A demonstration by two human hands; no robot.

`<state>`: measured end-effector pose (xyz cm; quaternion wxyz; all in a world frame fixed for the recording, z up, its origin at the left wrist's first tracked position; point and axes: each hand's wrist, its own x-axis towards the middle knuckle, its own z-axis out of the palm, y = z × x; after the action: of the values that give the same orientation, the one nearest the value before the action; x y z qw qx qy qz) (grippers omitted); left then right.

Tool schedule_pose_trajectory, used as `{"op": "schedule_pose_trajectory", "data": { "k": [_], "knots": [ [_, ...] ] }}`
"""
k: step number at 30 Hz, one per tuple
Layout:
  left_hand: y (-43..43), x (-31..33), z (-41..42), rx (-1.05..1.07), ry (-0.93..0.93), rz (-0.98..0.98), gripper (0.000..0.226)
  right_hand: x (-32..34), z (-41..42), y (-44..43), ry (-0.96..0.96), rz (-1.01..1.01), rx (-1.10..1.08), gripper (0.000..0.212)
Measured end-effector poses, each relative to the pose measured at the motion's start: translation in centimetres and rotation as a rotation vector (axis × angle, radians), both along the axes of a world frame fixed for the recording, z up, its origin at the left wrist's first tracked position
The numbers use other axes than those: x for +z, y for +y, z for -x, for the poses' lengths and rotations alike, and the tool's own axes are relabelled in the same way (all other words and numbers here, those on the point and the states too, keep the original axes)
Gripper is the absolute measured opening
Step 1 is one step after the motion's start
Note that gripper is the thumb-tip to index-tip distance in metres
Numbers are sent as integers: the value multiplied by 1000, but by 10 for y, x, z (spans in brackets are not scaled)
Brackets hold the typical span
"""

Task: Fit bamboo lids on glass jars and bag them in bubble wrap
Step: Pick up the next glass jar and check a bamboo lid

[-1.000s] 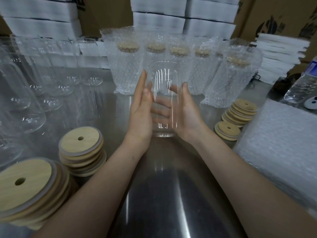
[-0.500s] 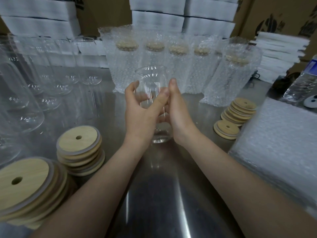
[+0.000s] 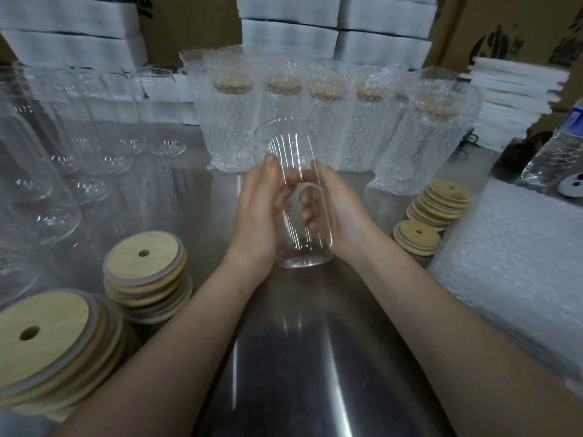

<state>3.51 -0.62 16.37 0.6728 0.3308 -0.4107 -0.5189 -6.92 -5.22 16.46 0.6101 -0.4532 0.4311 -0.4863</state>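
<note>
A shiny steel surface [image 3: 299, 367] streaked with reflected light runs to the far side, where brown cardboard boxes [image 3: 504, 33] stand behind stacks of white foam sheets [image 3: 290, 36].

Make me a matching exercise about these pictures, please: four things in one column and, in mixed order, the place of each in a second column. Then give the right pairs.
Things:
1. open glass jar
2. bubble-wrapped jars
3. nearest lid stack
4. plastic bottle

Places:
A. at the far right edge of the view
B. in the lower left corner of the view
C. held between the left hand and the right hand
D. upright in a row at the back

Pairs: 1-C, 2-D, 3-B, 4-A
</note>
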Motion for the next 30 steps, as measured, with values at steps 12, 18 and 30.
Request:
{"op": "schedule_pose_trajectory", "data": {
  "k": [12,18,30],
  "knots": [
    [-14,-8,-7,5,-81,-32,25,3,-1,3,-177,-38,208,76],
    [-10,-4,-1,-21,-79,-44,36,4,-2,3,-31,108,52,57],
    [0,-2,2,169,-160,61,77,2,-23,19,94,354,-139,39]
  ]
}}
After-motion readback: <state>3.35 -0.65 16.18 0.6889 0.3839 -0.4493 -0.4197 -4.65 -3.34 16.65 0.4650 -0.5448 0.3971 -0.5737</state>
